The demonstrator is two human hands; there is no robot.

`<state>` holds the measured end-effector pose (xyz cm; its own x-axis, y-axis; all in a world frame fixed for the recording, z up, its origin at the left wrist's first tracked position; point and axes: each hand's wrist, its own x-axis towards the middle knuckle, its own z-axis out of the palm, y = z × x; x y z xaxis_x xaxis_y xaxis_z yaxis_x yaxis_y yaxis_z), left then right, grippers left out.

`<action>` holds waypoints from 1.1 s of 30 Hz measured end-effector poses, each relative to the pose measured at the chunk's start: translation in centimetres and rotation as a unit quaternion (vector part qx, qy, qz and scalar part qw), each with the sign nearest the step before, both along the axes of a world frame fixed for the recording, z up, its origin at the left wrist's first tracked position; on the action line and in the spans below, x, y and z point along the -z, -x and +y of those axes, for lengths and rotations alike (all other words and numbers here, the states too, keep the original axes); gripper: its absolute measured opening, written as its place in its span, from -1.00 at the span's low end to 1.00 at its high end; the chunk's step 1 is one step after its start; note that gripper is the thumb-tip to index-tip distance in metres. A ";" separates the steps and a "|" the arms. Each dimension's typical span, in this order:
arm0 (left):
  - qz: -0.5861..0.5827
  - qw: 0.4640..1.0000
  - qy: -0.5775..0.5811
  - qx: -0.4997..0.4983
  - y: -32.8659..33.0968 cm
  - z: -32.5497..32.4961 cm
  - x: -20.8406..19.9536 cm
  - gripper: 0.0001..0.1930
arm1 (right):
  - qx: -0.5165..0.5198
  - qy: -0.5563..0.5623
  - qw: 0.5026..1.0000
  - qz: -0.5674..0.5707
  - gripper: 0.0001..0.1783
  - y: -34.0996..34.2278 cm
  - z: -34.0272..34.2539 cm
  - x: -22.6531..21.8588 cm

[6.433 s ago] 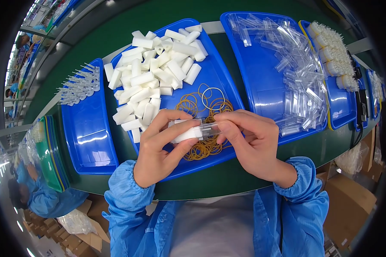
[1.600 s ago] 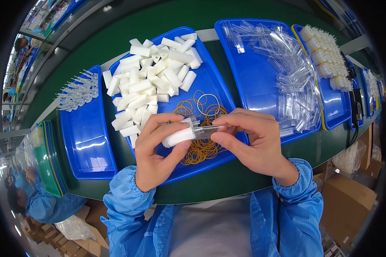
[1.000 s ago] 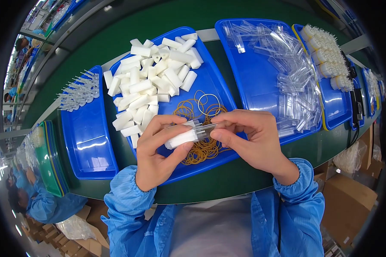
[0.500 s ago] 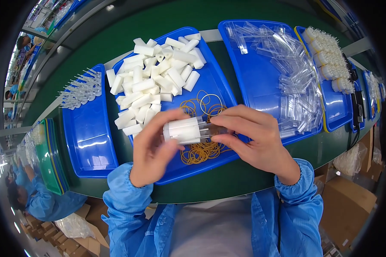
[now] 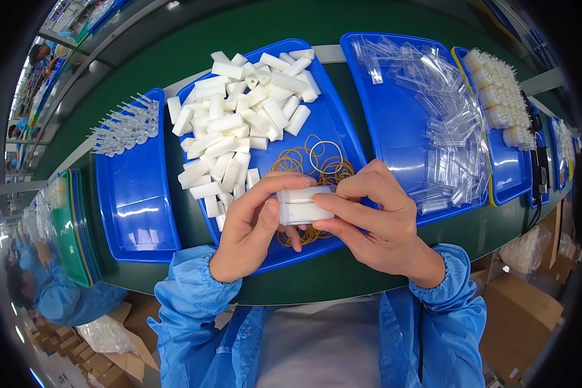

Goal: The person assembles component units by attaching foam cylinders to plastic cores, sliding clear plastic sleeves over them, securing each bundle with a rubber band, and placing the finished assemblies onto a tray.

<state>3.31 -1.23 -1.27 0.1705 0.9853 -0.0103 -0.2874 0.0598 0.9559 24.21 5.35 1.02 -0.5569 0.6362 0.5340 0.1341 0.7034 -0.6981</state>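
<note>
Between both hands is a bundle of clear plastic tubes with white cylinders inside point(image 5: 301, 212), held level above the tray. My left hand point(image 5: 249, 226) is closed round its left end, thumb in front and fingers reaching behind and below. At the right end, my right hand point(image 5: 381, 216) grips with its thumb and index finger, fingertips pressed on the tubes. Beneath lies a blue tray point(image 5: 333, 123) with a heap of white foam-like cylinders point(image 5: 239, 116). Yellow-brown rubber bands point(image 5: 310, 234) lie in it too, partly hidden by my hands, with one paler ring point(image 5: 325, 157).
Left stands a blue tray point(image 5: 132, 213) with white thin-tipped parts point(image 5: 129, 126). On the right, another blue tray point(image 5: 394, 123) holds loose clear tubes point(image 5: 456, 123), and beyond it are bundled white parts point(image 5: 498, 90). Stacked green trays point(image 5: 71, 233) stand far left, near a person in blue point(image 5: 71, 297).
My right hand has moved in closer to my left, and the tubes no longer stick out far to the right. My left fingers have closed further round the bundle. The view has shifted slightly.
</note>
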 end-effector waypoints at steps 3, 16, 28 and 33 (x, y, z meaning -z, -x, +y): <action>-0.011 1.000 0.025 0.000 0.4 0.3 0.2 -0.56 | 0.018 -0.011 1.000 -0.008 -0.64 0.4 0.1 0.4; 0.026 0.989 0.023 -0.147 1.9 1.1 -0.6 -0.80 | -0.077 0.012 0.974 -0.211 -0.85 0.9 -0.5 0.4; 0.036 0.990 0.023 -0.134 1.6 1.0 -0.4 -0.79 | -0.065 -0.011 0.977 -0.204 -0.87 1.9 -1.2 1.6; 0.035 0.990 0.025 -0.132 1.7 1.1 -0.5 -0.79 | -0.040 -0.010 0.984 -0.171 -0.86 1.8 -0.9 1.1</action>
<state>1.59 -0.10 -0.77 -0.0966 0.9934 -0.0619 -0.2329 0.0379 0.9718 22.37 4.41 -0.12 -0.7546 0.5742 0.3176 0.3024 0.7339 -0.6082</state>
